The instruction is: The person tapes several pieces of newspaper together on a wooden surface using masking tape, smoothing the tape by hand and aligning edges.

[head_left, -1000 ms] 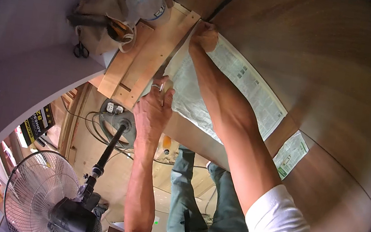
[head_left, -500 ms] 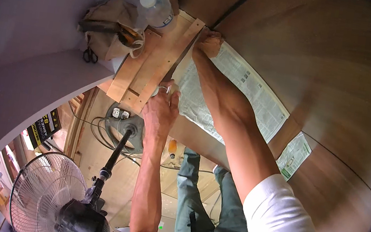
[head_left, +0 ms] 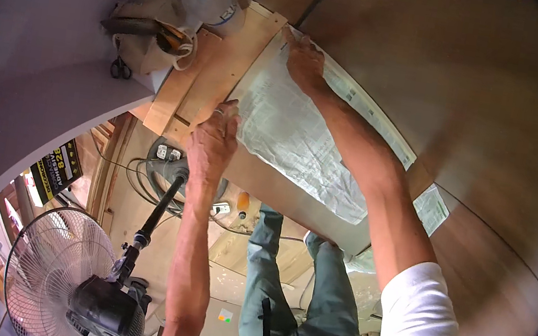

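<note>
Two hands work at one large newspaper sheet [head_left: 283,118], which lies on a brown panel [head_left: 494,153]: the right hand [head_left: 306,66] rests on its far corner, fingers spread and grasping nothing visible; the left hand [head_left: 213,139] curls at its near left corner, and whether it grips anything cannot be told. Right of the sheet is one smaller paper [head_left: 431,210], partly hidden by the right arm. Left of it are one bottle [head_left: 212,10], one bag [head_left: 143,10], its contents hard to make out, and one pair of scissors [head_left: 120,68]; nearer than it, one fan [head_left: 62,269].
</note>
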Tool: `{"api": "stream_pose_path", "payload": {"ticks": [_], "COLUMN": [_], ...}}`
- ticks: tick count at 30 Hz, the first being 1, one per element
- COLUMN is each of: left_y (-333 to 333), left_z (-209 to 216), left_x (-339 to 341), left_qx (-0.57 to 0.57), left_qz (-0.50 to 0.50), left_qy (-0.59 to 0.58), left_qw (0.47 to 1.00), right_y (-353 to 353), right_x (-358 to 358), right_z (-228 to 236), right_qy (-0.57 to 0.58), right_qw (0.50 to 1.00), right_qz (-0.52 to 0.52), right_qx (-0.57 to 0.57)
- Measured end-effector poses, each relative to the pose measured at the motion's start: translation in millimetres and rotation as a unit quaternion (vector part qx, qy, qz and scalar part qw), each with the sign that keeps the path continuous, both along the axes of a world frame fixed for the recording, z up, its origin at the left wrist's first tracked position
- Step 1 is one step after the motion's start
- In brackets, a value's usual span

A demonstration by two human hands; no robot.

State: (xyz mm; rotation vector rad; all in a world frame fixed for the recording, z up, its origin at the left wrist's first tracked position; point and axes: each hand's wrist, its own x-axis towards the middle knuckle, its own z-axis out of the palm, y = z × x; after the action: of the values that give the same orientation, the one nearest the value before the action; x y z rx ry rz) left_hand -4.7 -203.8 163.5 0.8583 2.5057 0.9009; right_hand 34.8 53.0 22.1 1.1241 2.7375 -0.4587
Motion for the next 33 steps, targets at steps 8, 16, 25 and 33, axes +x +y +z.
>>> {"api": "stream_pose_path", "payload": {"ticks": [8, 16, 25, 33], "left_y": [-10, 0, -24, 32], "left_z": [-32, -34, -96, -72], "left_x": [-35, -44, -93, -61], "left_qx": [-0.010, -0.097, -0.232, -0.340], "left_qz": [-0.024, -0.091, -0.205, -0.188], "left_qy": [-0.066, -0.036, 0.006, -0.109], "left_qw": [0.997, 0.990, 0.951, 0.915], "right_y": [-61, -186, -196, -170], "right_x": [39, 93, 65, 93], "right_z": [10, -4, 18, -9], "right_qy": [0.117, 0.199, 0.196, 0.207], "right_qw": [0.982, 0.952, 0.943, 0.934], "right_qz": [0.142, 0.232, 0.268, 0.282], "right_qx": [0.044, -0.018, 0.012, -0.069]}}
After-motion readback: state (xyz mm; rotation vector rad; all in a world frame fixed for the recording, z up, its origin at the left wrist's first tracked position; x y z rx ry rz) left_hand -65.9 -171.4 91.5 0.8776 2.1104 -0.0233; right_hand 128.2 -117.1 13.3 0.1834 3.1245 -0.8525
